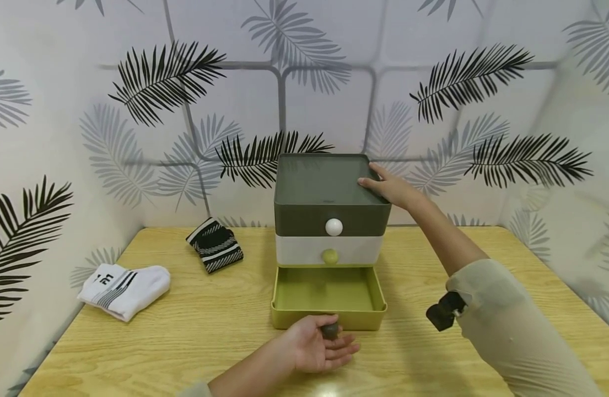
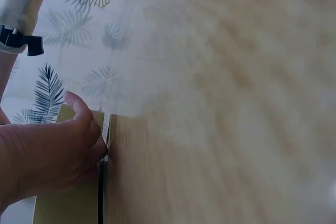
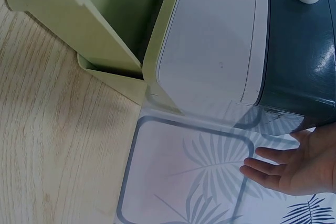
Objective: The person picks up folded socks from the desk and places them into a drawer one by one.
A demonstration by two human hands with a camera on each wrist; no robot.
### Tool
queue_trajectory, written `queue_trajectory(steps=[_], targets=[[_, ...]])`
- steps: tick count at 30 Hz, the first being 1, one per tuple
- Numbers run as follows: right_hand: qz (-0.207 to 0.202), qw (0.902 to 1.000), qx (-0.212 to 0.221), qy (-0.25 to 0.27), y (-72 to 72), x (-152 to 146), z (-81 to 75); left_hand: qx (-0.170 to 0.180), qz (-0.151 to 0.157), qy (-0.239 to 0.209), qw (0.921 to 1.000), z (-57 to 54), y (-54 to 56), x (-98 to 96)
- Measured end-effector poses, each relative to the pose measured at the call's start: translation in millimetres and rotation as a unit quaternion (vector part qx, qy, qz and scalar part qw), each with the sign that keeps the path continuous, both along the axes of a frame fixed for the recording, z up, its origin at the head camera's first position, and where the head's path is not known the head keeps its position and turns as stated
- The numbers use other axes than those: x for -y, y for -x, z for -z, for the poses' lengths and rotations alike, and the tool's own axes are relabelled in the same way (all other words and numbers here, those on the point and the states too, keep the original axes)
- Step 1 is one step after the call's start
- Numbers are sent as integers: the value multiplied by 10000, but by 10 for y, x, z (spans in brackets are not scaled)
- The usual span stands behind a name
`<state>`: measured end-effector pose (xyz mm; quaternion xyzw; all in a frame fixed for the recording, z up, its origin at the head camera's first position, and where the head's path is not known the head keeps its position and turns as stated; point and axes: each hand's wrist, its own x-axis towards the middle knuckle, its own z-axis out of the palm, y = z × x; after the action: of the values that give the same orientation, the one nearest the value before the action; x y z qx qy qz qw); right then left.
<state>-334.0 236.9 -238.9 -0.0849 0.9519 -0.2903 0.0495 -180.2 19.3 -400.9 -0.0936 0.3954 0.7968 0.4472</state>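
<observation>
A small drawer cabinet (image 1: 330, 218) has a dark green top section, a white middle section and an olive-green bottom drawer (image 1: 326, 320), which is pulled out with its inside showing nothing in it. My left hand (image 1: 316, 344), palm up, holds the bottom drawer's dark grey knob (image 1: 330, 331) between thumb and index finger; the other fingers extend loosely below. On the cabinet's right top edge rests my right hand (image 1: 391, 187), thumb and a finger over the top. In the right wrist view, the right hand's fingers (image 3: 268, 167) are extended beside the dark section.
A folded white sock (image 1: 125, 289) with dark stripes lies at the table's left edge. Nearer the cabinet is a folded black-and-white patterned sock (image 1: 215, 245). Leaf-patterned curtains (image 1: 329, 105) stand behind and on both sides of the wooden table (image 1: 205, 331).
</observation>
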Motion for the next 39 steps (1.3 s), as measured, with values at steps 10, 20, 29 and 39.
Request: queue_trajectory(steps=[10, 20, 29, 39], targets=[[-1, 10000, -21, 14, 3, 17, -15, 369, 147, -314, 9987, 13, -236, 28], [18, 10000, -15, -23, -2, 21, -24, 862, 368, -486, 9944, -3, -399, 15], [-35, 10000, 46, 71, 6, 10, -4, 1084, 114, -497, 9928, 17, -463, -22], [-26, 10000, -2, 88, 5, -3, 0, -229, 1024, 256, 9941, 37, -520, 85]])
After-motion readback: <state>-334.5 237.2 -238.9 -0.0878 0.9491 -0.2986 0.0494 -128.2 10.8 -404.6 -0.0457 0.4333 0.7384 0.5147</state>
